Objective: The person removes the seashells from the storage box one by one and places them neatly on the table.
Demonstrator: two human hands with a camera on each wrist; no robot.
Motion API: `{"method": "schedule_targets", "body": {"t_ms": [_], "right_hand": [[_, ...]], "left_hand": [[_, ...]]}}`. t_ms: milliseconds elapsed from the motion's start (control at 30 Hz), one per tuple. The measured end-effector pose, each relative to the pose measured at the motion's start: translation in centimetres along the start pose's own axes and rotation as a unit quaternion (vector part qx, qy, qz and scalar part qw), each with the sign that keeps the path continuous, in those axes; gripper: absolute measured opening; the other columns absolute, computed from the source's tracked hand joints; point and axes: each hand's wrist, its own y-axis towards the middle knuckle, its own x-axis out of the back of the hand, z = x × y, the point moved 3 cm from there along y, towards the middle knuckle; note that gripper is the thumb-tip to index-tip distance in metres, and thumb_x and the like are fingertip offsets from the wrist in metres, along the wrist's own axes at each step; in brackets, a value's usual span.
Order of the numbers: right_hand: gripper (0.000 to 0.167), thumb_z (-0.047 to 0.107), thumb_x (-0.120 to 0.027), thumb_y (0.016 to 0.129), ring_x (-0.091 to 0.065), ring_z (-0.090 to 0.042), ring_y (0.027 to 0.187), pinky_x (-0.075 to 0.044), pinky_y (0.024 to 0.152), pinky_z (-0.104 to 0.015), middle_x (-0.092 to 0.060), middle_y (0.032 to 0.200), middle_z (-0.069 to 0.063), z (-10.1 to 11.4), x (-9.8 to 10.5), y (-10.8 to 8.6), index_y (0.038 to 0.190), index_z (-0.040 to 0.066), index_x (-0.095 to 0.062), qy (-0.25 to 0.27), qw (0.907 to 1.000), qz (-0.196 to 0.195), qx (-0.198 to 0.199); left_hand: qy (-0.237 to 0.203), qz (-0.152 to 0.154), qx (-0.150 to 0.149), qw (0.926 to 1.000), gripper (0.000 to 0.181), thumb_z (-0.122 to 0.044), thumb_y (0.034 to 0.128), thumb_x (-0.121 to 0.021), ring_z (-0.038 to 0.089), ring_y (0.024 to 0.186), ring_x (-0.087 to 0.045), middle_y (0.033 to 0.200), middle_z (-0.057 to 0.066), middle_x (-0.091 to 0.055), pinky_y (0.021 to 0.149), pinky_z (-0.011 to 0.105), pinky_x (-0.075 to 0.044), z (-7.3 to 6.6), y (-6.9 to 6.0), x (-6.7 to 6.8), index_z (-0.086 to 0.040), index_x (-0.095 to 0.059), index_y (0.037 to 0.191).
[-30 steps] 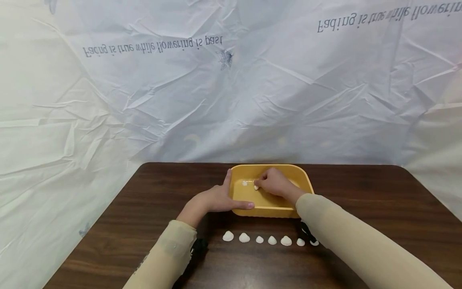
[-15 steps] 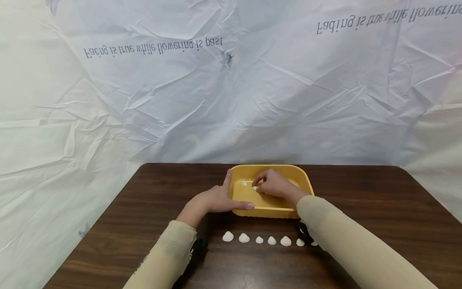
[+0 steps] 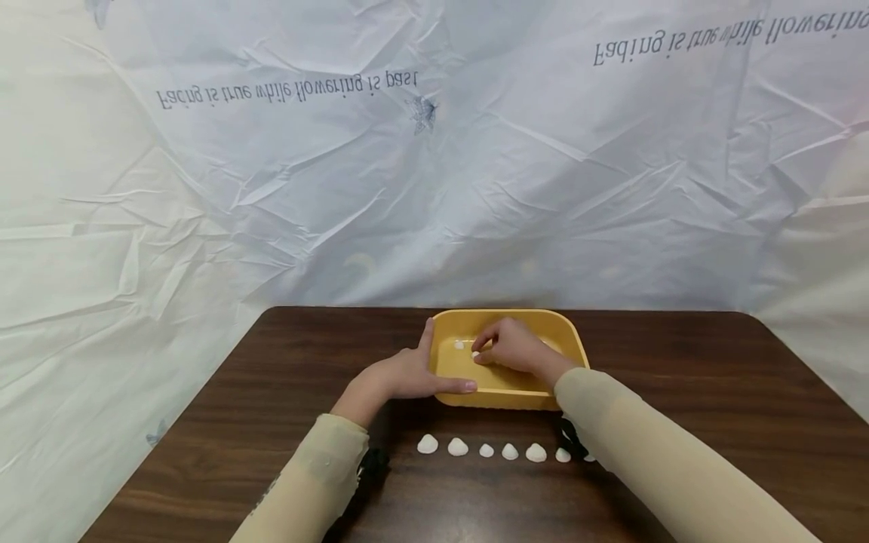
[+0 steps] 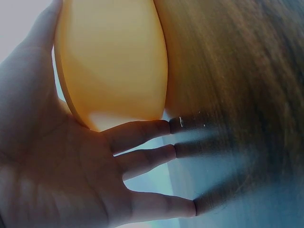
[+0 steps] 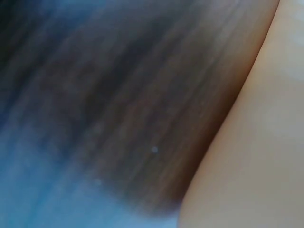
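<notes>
Inside a yellow rectangular tray, the right hand has its thumb and index finger curled about a small white seashell. Another white seashell lies on the tray floor, left of that hand. The left hand rests against the tray's left end, its thumb along the near rim. In the left wrist view its fingers are straight and spread, tips on the table, beside the tray wall. Only the tray wall and blurred table appear in the right wrist view; the right hand is hidden there.
A row of several white seashells lies on the dark wooden table in front of the tray. The right forearm partly covers the row's right end. A pale printed sheet hangs behind the table.
The right hand's index finger has lifted a little away from the thumb, and the seashell at its fingertips has shifted slightly left. The left hand and the tray stay almost still.
</notes>
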Motion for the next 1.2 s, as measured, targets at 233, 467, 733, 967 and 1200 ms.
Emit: {"method": "schedule_targets", "body": {"t_ms": [233,467,733,967,1200], "right_hand": [[0.008,0.018,-0.083,0.094,-0.06,-0.017,0.086,-0.05,0.081,-0.032,-0.077,0.099,-0.002,0.39,0.0,0.03,0.101,0.014,-0.084,-0.017,0.9994,0.003,0.031],[0.008,0.016,-0.081,0.095,-0.067,-0.015,0.098,-0.054,0.095,-0.04,-0.08,0.104,0.002,0.84,-0.21,-0.15,0.103,0.016,-0.082,-0.014,0.9978,0.016,0.063],[0.008,0.01,-0.079,0.096,-0.063,-0.011,0.088,-0.053,0.085,-0.032,-0.077,0.098,0.001,0.84,-0.54,-0.19,0.104,0.012,-0.08,-0.013,0.993,0.029,0.114],[0.009,0.008,-0.076,0.098,-0.062,-0.012,0.088,-0.052,0.085,-0.032,-0.073,0.097,-0.001,0.43,-0.63,-0.22,0.107,0.01,-0.078,-0.018,0.9936,0.034,0.106],[0.01,0.013,-0.072,0.102,-0.062,-0.012,0.09,-0.053,0.089,-0.035,-0.075,0.101,0.001,0.82,-0.57,-0.42,0.109,0.013,-0.079,-0.026,0.9918,0.046,0.116]], "left_hand": [[0.008,-0.003,0.003,1.0,0.147,-0.084,0.0769,-0.075,0.026,0.112,-0.065,0.131,0.025,-0.067,0.1,0.043,-0.052,-0.04,0.02,0.08,-0.023,0.021,0.17],[0.004,-0.001,0.002,1.0,0.146,-0.083,0.0775,-0.075,0.028,0.117,-0.064,0.138,0.026,-0.064,0.103,0.045,-0.051,-0.19,-0.22,0.19,-0.022,0.021,0.17],[0.003,0.0,0.001,1.0,0.145,-0.082,0.0782,-0.075,0.028,0.119,-0.064,0.144,0.027,-0.061,0.104,0.045,-0.051,-0.19,-0.24,0.21,-0.023,0.02,0.17],[0.004,0.002,-0.002,1.0,0.145,-0.082,0.0783,-0.075,0.027,0.118,-0.064,0.145,0.027,-0.06,0.103,0.044,-0.051,-0.26,-0.1,-0.02,-0.023,0.021,0.17],[0.0,0.0,-0.001,1.0,0.145,-0.082,0.078,-0.076,0.027,0.116,-0.064,0.136,0.024,-0.065,0.102,0.045,-0.051,-0.08,-0.08,-0.05,-0.024,0.021,0.17]]}}
